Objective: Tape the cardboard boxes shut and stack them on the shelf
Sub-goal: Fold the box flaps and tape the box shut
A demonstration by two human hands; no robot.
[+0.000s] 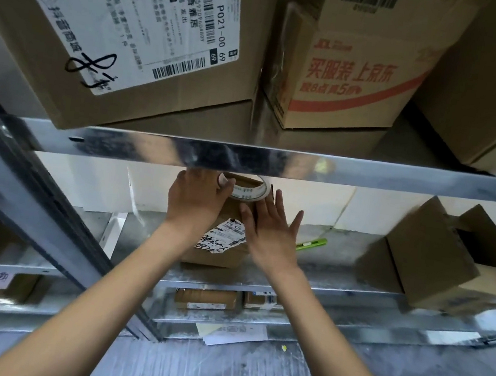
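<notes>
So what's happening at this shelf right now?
A person is taping a small cardboard box that sits on the middle metal shelf. The left hand grips a tape roll at the box's far end, while the right hand lies flat on the box top. An open box sits to the right.

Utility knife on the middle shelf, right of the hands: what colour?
Bright green utility knife, seen in the head view.

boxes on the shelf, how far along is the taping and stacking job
Done, by the look of it: several closed boxes stand on the upper shelf. In hand: the left hand holds the tape roll over a small labelled box on the middle shelf, while the right hand presses flat on its top. Left: the open box to the right has its flaps up, untaped.
</notes>
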